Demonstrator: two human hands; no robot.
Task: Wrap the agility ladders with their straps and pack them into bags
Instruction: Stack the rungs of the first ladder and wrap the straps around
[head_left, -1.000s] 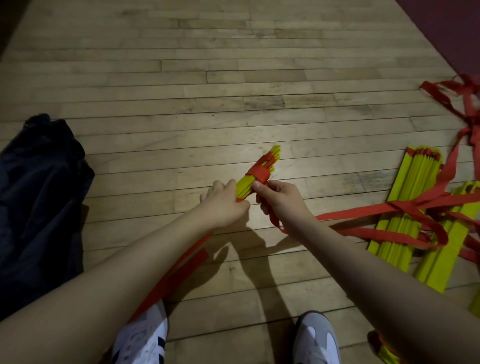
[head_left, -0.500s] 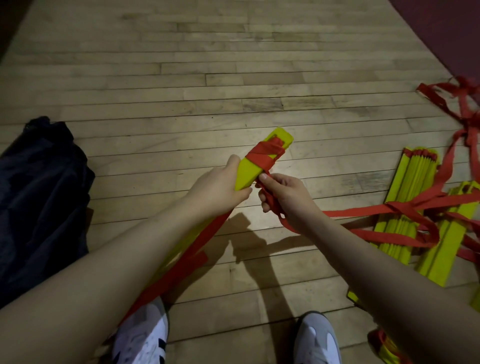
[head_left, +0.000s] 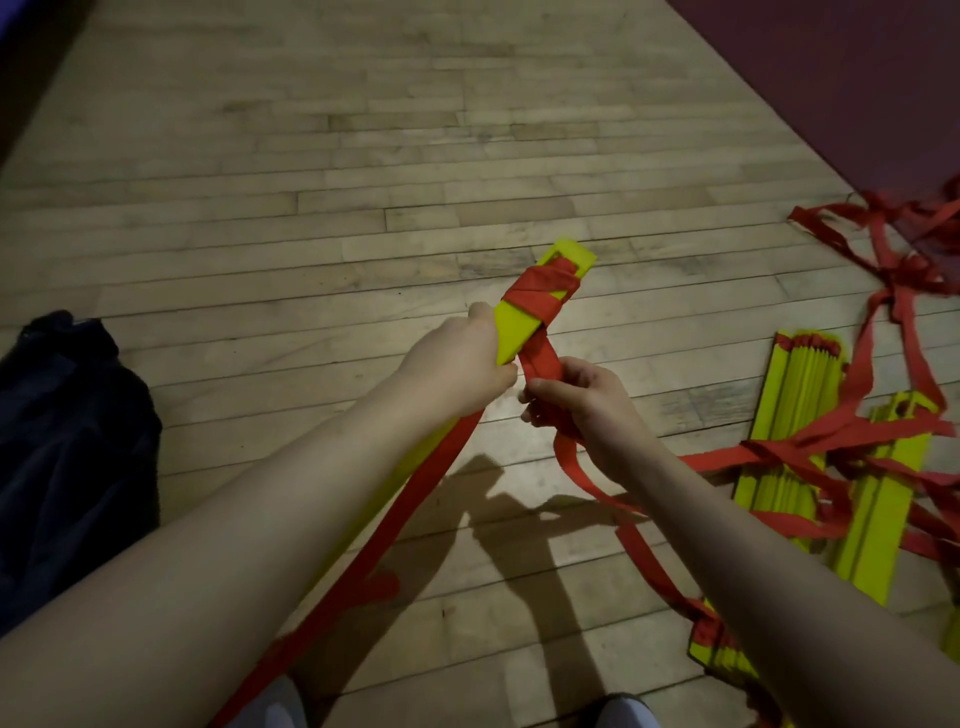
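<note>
Left hand (head_left: 457, 364) grasps the yellow ladder bundle (head_left: 524, 322) — right hand (head_left: 582, 405) clenches its red strap (head_left: 540, 358), wound near the bundle's far end.

Single head cam, wide-angle, pitched forward and down from standing height. Both forearms run in from the bottom edge; left hand (head_left: 457, 358) and right hand (head_left: 582, 402) sit near centre, close to lens. Floor (head_left: 363, 182) fills the rest, shoes (head_left: 621, 712) at bottom edge. No second view.
</note>
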